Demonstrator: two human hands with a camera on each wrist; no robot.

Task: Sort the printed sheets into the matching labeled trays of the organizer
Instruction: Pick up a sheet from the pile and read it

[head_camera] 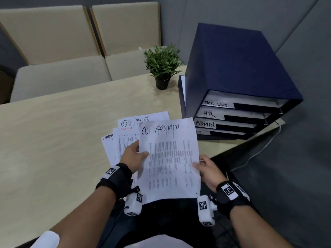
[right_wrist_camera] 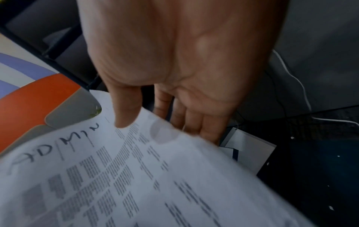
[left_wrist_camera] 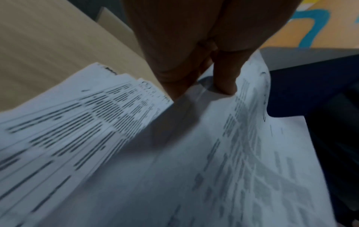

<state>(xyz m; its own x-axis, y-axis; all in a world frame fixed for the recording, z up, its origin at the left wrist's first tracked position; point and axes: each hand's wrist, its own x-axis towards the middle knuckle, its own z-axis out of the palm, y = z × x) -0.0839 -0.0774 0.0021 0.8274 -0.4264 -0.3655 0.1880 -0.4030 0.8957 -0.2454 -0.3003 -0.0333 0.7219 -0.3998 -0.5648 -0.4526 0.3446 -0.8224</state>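
Observation:
A sheet marked "1 ADMIN" [head_camera: 170,158] is on top, held by both hands above the table's near edge. My right hand [head_camera: 202,167] pinches its right edge, thumb on top [right_wrist_camera: 126,116] and fingers underneath. My left hand [head_camera: 136,154] grips a fanned stack of printed sheets [head_camera: 123,140], its thumb lying on the ADMIN sheet [left_wrist_camera: 225,87]. A sheet marked "5 TASK LIST" [head_camera: 143,119] shows behind. The dark blue organizer [head_camera: 232,72] stands at the right, with trays labeled TASK LIST [head_camera: 216,104], HR [head_camera: 209,114], ADMIN [head_camera: 205,124] and a lowest one whose label is partly hidden.
A small potted plant [head_camera: 162,67] stands on the pale wooden table [head_camera: 62,131], left of the organizer. Beige cushioned seats [head_camera: 62,51] line the far side. A white cable [head_camera: 265,145] hangs off the table's right edge. My lap is below the sheets.

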